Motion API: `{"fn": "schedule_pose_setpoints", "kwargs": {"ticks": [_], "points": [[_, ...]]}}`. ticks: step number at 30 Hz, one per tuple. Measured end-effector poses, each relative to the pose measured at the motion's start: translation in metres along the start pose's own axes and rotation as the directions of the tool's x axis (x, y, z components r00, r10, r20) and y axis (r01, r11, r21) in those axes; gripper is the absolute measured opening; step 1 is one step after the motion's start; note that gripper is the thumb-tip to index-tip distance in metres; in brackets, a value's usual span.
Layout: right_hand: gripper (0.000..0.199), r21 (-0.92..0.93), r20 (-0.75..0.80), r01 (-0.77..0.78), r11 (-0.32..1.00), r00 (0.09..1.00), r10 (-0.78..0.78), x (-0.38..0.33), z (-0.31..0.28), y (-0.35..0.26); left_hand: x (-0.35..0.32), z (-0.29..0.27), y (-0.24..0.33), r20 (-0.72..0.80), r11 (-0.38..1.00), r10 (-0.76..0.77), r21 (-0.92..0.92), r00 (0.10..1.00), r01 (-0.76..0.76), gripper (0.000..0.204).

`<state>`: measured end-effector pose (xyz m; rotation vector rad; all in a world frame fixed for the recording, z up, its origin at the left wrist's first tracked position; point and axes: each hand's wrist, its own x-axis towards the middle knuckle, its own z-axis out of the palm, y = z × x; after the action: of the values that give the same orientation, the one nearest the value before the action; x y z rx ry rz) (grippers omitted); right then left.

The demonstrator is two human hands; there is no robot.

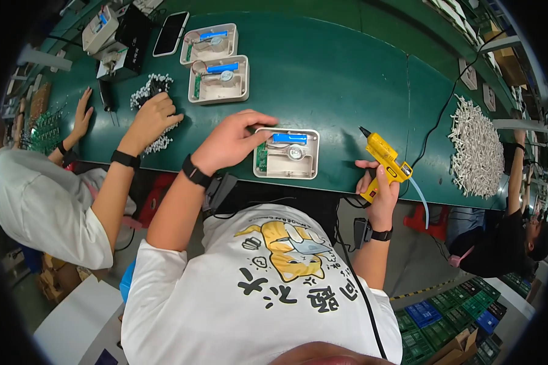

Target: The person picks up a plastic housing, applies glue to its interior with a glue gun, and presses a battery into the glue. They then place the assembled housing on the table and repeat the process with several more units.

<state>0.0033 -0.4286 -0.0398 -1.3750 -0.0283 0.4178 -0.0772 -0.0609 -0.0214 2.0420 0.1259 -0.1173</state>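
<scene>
Head view: left hand (228, 143) pins the open beige plastic housing (286, 153) flat on the green table (347, 79), right hand (380, 191) wrapped shut around the yellow glue gun (385, 161), nozzle clear to the right; gluing step, next likely bringing the tip in over the housing.

Matt white plastic housing (286, 155), glossy yellow plastic glue gun (385, 159), smooth matt green tabletop (335, 79).

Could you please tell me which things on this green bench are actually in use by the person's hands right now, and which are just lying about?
In use:
- left hand on the open white casing
- right hand gripping the yellow glue gun

Lying about:
- two more open casings
- black phone
- heap of white parts
</scene>
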Motion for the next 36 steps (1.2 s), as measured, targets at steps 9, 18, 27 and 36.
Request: {"fn": "schedule_pose_setpoints", "kwargs": {"ticks": [9, 18, 27, 36], "points": [[0.023, 0.284, -0.017, 0.115, 0.952, 0.993, -0.115, 0.008, -0.009, 0.009, 0.062, 0.015, -0.001, -0.068, 0.946, -0.189, -0.279, 0.98, 0.163, 0.026], [0.024, 0.297, -0.028, 0.145, 0.944, 0.989, -0.144, 0.007, -0.015, 0.012, 0.251, 0.046, 0.033, -0.386, 0.976, 0.178, -0.045, 0.905, -0.211, 0.034], [0.025, 0.336, -0.014, 0.161, 0.928, 0.986, -0.166, 0.007, -0.014, 0.02, 0.386, -0.019, 0.029, -0.521, 0.775, 0.06, 0.562, 0.851, 0.289, 0.056], [0.025, 0.349, -0.001, 0.128, 0.928, 0.991, -0.136, 0.005, -0.014, 0.018, 0.388, -0.053, 0.012, -0.442, 0.813, 0.227, 0.577, 0.868, 0.081, 0.024]]}}
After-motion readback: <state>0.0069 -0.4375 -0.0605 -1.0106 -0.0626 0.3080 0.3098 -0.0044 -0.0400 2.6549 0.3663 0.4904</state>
